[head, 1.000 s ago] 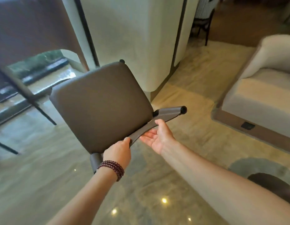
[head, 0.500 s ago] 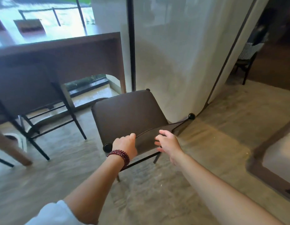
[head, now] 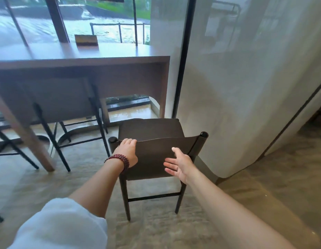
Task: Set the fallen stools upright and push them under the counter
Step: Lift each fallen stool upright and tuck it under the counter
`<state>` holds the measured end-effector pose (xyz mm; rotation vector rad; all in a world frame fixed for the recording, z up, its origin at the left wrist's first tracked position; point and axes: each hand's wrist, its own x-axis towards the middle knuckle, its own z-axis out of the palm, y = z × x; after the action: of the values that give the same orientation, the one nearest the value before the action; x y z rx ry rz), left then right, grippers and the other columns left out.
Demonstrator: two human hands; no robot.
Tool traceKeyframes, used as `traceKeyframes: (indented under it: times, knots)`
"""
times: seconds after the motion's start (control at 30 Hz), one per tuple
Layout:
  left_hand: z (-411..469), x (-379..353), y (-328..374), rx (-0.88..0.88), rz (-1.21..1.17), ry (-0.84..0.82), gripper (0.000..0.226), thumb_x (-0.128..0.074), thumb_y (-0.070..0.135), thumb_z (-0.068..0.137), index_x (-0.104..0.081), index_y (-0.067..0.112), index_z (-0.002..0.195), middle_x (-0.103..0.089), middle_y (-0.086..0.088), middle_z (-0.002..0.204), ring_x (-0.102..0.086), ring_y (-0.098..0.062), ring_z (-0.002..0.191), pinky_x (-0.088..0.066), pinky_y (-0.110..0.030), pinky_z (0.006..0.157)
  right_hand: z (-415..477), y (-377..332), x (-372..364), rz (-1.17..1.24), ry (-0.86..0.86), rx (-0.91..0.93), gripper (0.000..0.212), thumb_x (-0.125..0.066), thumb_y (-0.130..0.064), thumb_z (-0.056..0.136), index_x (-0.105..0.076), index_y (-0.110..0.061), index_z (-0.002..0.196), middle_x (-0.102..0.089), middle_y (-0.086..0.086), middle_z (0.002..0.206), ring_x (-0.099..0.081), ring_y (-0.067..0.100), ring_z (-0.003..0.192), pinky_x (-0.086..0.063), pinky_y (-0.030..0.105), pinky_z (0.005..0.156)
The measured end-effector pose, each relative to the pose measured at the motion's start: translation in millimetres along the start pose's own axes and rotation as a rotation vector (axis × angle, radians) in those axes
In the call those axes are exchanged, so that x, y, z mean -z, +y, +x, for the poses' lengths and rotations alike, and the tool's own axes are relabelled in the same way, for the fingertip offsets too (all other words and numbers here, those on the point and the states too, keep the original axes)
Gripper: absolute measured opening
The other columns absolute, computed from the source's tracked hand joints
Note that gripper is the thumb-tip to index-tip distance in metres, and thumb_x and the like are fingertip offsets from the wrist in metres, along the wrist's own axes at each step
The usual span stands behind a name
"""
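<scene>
While the dark brown stool stands upright on the floor at the counter's five o'clock, outside it, the left hand curls over its curved backrest top and the right hand hovers open, fingers spread, empty, beside the backrest.
</scene>
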<state>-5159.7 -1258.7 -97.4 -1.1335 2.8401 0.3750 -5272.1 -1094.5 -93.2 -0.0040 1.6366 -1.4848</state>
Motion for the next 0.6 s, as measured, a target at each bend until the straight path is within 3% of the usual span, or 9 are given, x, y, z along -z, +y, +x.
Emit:
traceKeyframes:
  times: [0.2, 0.33, 0.4, 0.47, 0.5, 0.53, 0.6]
  knots:
    - [22.7, 13.9, -0.2, 0.027, -0.132, -0.047, 0.070, -0.046, 0.001, 0.082, -0.023, 0.014, 0.147, -0.027, -0.004, 0.153, -0.020, -0.019, 0.142, -0.024, -0.036, 0.116, 37.8, -27.5, -10.3, 0.081, -0.037, -0.057, 0.049, -0.046, -0.038, 0.098, -0.036, -0.015, 0.141, -0.056, 0.016, 0.130, -0.060, 0.030, 0.111, -0.052, 0.041, 0.093]
    - [22.1, 2.6, -10.8, 0.042, -0.353, 0.051, 0.058, -0.054, 0.007, 0.083, -0.040, 0.018, 0.138, -0.040, -0.003, 0.143, -0.036, -0.017, 0.134, -0.032, -0.033, 0.112, 52.3, -44.1, -14.8, 0.118, -0.019, -0.058, 0.051, -0.051, -0.043, 0.094, -0.040, -0.017, 0.136, -0.052, 0.016, 0.132, -0.057, 0.030, 0.113, -0.053, 0.042, 0.091]
    - [17.9, -1.5, -11.4, 0.085, -0.588, 0.170, 0.038, -0.059, 0.017, 0.086, -0.055, 0.019, 0.124, -0.053, -0.002, 0.131, -0.047, -0.016, 0.124, -0.038, -0.031, 0.105, 59.4, -50.7, -14.6, 0.139, 0.006, -0.054, 0.050, -0.053, -0.045, 0.093, -0.041, -0.019, 0.134, -0.048, 0.016, 0.134, -0.055, 0.030, 0.115, -0.052, 0.043, 0.091]
    - [13.5, -0.1, -4.4, 0.261, -0.931, 0.379, 0.012, -0.058, 0.022, 0.090, -0.067, 0.016, 0.096, -0.067, -0.002, 0.103, -0.060, -0.019, 0.104, -0.046, -0.032, 0.095, 65.3, -57.9, -13.0, 0.168, 0.033, -0.053, 0.051, -0.054, -0.046, 0.091, -0.041, -0.020, 0.133, -0.046, 0.015, 0.134, -0.053, 0.031, 0.116, -0.052, 0.045, 0.091]
    - [13.0, 2.0, 0.6, 0.383, -1.081, 0.457, 0.017, -0.057, 0.025, 0.091, -0.066, 0.014, 0.083, -0.069, -0.002, 0.088, -0.064, -0.021, 0.094, -0.049, -0.036, 0.092, 68.2, -61.2, -11.0, 0.187, 0.053, -0.057, 0.052, -0.054, -0.047, 0.091, -0.041, -0.020, 0.133, -0.046, 0.015, 0.134, -0.053, 0.032, 0.116, -0.052, 0.046, 0.091]
    - [14.2, 2.4, 4.9, 0.517, -1.237, 0.475, 0.025, -0.056, 0.030, 0.091, -0.065, 0.012, 0.077, -0.068, -0.002, 0.077, -0.066, -0.023, 0.084, -0.052, -0.039, 0.089, 71.2, -64.1, -8.1, 0.207, 0.072, -0.064, 0.052, -0.055, -0.048, 0.090, -0.042, -0.020, 0.132, -0.047, 0.014, 0.133, -0.052, 0.032, 0.116, -0.052, 0.047, 0.090]
    - [21.2, -0.9, 10.6, 0.771, -1.557, 0.306, 0.039, -0.055, 0.045, 0.088, -0.061, 0.007, 0.088, -0.066, -0.007, 0.080, -0.064, -0.023, 0.075, -0.054, -0.040, 0.079, 77.1, -68.3, -0.1, 0.255, 0.105, -0.079, 0.050, -0.056, -0.049, 0.089, -0.046, -0.020, 0.129, -0.050, 0.012, 0.131, -0.051, 0.033, 0.114, -0.052, 0.049, 0.086]
